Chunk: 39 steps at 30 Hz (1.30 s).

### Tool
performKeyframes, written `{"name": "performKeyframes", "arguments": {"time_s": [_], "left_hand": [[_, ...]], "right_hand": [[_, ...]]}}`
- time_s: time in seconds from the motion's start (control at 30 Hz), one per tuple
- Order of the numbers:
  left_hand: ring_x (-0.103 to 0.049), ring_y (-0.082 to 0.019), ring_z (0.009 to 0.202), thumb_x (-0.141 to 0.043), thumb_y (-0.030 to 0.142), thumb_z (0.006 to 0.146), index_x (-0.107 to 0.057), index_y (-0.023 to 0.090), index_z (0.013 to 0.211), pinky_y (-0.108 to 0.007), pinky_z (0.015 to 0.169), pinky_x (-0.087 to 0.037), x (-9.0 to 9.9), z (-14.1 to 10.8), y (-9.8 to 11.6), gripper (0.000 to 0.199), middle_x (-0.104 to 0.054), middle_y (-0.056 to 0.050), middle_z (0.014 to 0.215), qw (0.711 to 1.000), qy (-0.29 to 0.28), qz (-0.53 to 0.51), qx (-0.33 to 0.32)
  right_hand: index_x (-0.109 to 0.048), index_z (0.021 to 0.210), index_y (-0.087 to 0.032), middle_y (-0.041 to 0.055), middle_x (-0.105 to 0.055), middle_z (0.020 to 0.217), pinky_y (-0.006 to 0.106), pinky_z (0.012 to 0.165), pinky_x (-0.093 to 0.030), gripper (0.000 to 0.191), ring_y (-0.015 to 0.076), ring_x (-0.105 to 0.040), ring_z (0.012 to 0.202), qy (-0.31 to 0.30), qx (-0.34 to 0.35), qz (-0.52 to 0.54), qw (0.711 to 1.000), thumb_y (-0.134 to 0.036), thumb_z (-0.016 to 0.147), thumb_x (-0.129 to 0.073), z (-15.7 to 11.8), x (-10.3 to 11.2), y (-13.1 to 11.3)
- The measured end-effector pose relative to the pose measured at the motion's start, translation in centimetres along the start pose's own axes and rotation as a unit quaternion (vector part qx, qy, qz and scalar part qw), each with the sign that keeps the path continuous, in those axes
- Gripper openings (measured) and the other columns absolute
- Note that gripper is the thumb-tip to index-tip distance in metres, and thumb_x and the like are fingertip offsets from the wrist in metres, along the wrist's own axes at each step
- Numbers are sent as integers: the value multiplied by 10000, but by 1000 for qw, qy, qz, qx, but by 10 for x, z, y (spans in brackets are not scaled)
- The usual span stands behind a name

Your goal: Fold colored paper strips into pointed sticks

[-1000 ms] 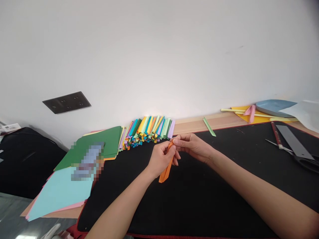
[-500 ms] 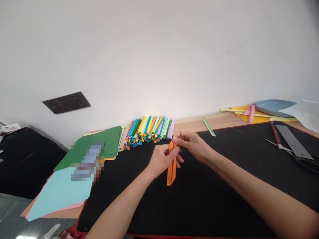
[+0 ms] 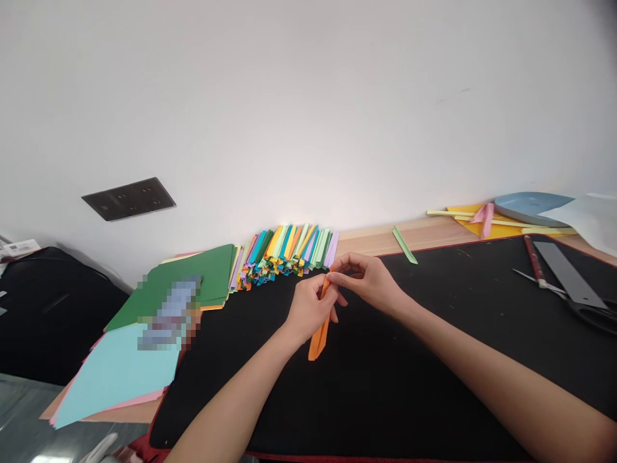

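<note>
An orange folded paper strip (image 3: 318, 341) slants down from between my two hands, above the black mat (image 3: 385, 399). My left hand (image 3: 311, 305) pinches it around the middle, thumb on the near side. At its upper end the thumb and forefinger of my right hand (image 3: 364, 280) close on the paper. My fingers cover much of the strip's upper part. Just behind my hands lies a pile of folded paper strips (image 3: 284, 254) in many colours, stacked against the wall.
Coloured paper sheets (image 3: 125, 366) lie at the left, partly under a blurred patch. One light green strip (image 3: 405, 245) rests at the mat's back edge. At the right are scissors (image 3: 590, 315), a metal ruler (image 3: 569, 273), a red-handled knife (image 3: 534, 260) and a blue tray (image 3: 530, 207).
The orange strip has tilted, its lower end swinging left, and now shows narrower. My right hand has shifted slightly left and down; my left hand stays nearly in place.
</note>
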<state>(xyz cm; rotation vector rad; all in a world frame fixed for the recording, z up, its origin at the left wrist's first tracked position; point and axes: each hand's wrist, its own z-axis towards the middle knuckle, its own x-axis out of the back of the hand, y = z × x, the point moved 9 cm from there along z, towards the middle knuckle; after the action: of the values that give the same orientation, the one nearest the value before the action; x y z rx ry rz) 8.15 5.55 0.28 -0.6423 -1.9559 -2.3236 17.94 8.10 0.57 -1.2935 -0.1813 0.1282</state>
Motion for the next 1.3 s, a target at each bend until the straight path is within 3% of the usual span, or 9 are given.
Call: {"name": "performKeyframes", "arguments": {"time_s": [0.33, 0.5, 0.77, 1.3], "left_hand": [[-472, -72, 312, -457, 343, 859, -477, 152, 584, -182, 354, -338, 6, -1, 8, 335, -532, 25, 479, 999, 29, -11, -12], [-448, -65, 300, -454, 369, 860, -536, 146, 655, -172, 344, -330, 8, -2, 7, 314, -506, 38, 453, 999, 44, -25, -12], [-453, -67, 302, -454, 402, 853, -570, 134, 684, -172, 352, -339, 2, -3, 9, 337, -518, 28, 444, 999, 13, -28, -14], [-453, -64, 327, -420, 360, 863, -546, 141, 649, -187, 398, -362, -2, -4, 11, 332, -528, 24, 462, 999, -23, -24, -26]], "right_hand": [[-640, 685, -145, 12, -612, 693, 297, 683, -505, 347, 119, -567, 653, -56, -62, 115, 990, -489, 676, -683, -1, -10, 8], [-670, 714, -132, 20, -614, 703, 266, 665, -505, 333, 114, -567, 686, -70, -103, 176, 977, -465, 704, -674, -2, -12, 15], [-659, 702, -116, -3, -573, 641, 261, 687, -502, 318, 89, -548, 636, -147, -140, 233, 951, -432, 742, -666, -5, -21, 20], [-595, 606, -120, -25, -523, 590, 276, 659, -479, 347, 95, -539, 578, -183, -123, 206, 953, -435, 726, -678, -8, -24, 9]]}}
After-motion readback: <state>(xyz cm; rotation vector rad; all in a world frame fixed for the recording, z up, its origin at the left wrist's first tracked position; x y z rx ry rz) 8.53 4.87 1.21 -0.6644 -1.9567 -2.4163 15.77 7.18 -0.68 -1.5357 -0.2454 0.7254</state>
